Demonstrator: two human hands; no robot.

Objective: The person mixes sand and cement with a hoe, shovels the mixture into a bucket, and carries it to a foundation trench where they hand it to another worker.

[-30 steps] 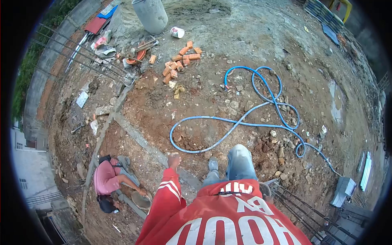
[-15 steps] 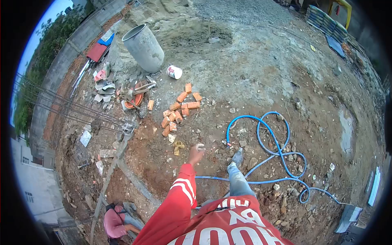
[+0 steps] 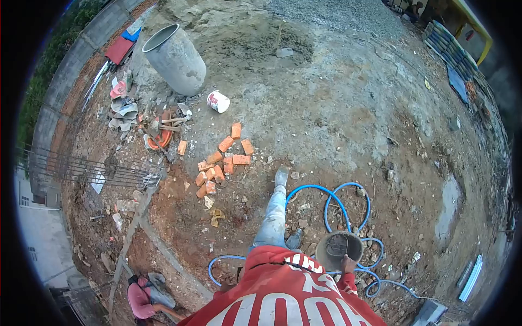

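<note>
Head view shows the right hand [image 3: 348,264] closed on the rim of the bucket [image 3: 338,251], over the blue hose [image 3: 375,255]. Left hand [image 3: 227,287] is mostly hidden; I cannot tell its state. Red hoodie [image 3: 272,271] has big white letters, "OO" readable.

Bucket [image 3: 330,253], round, with a pale grey-brown outer wall and a dark grey, mottled interior. The open mouth faces up towards the viewer. The near rim lies at the grip of the right hand [image 3: 348,264]; the body extends forward and to the left of that grip, the far rim lying opposite. The wall shows chiefly on the left. Whether the grey inside is a load or a coating cannot be determined.
</note>
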